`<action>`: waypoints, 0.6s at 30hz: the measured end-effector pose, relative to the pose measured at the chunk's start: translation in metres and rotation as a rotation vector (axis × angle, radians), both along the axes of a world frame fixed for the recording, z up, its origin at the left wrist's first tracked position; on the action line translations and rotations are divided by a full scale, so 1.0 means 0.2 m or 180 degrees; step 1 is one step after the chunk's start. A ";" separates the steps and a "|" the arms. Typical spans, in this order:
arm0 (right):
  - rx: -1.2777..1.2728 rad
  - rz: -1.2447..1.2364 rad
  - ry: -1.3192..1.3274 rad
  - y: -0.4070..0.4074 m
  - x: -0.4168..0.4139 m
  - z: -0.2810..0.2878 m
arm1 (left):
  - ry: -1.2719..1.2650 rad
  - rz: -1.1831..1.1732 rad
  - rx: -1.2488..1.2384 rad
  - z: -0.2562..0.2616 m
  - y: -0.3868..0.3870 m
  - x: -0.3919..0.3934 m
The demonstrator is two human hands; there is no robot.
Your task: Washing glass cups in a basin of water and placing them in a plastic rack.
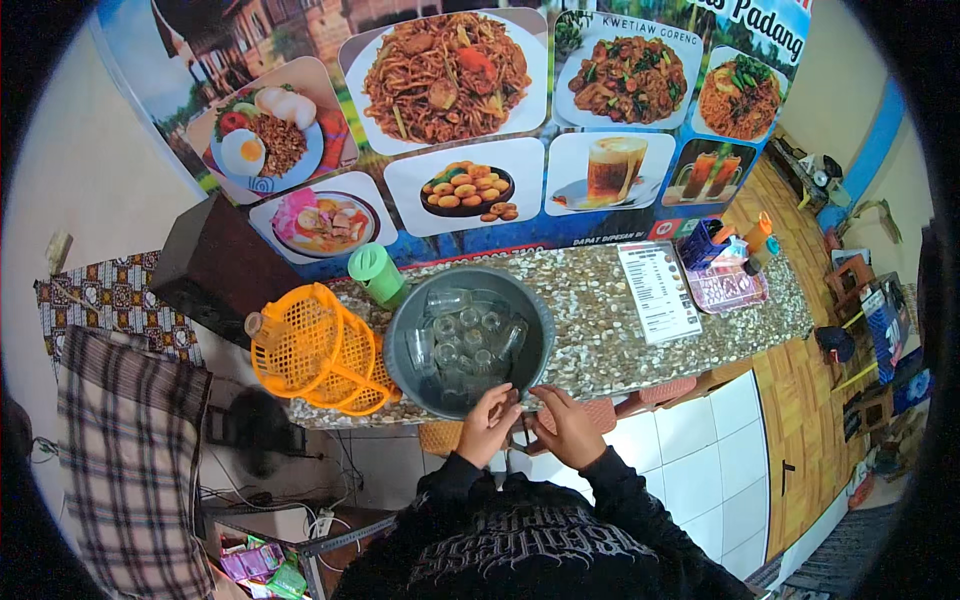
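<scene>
A grey plastic basin stands on the pebble-patterned counter, with several clear drinking glasses inside it, some upright and some lying on their sides. At the basin's near rim, my left hand has its fingers bent and its thumb apart. My right hand faces it a short gap away, fingers curved toward the left. I see nothing plainly held in either hand. An orange plastic basket rack sits left of the basin, with a glass lying in its upper tier.
A green lidded pitcher stands behind the basin. Rightward lie a printed menu sheet and a tray with a blue holder and bottles. A food banner rises along the counter's far edge; stools are underneath.
</scene>
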State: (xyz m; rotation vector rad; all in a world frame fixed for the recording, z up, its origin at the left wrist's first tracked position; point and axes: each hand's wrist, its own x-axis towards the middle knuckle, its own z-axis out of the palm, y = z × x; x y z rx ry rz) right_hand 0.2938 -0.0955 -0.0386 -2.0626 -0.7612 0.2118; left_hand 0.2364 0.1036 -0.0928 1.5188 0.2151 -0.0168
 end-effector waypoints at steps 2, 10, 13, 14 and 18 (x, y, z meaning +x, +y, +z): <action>-0.0054 0.0019 -0.0045 0.04 0.07 0.00 | 0.0262 0.0196 -0.0391 -0.05 0.01 0.11; -0.0238 0.0257 -0.0174 0.35 0.57 -0.28 | 0.1143 0.1148 -0.1991 -0.25 0.00 0.48; -0.0962 0.0017 -0.0504 0.40 0.74 -0.56 | 0.1538 0.1256 -0.2346 -0.39 -0.08 0.65; -0.1293 -0.0156 -0.0552 0.35 0.77 -0.66 | 0.1618 0.1120 -0.2469 -0.41 -0.17 0.70; -0.2050 0.0058 -0.0351 0.57 0.82 -0.55 | 0.1571 0.1365 -0.2433 -0.68 -0.05 0.81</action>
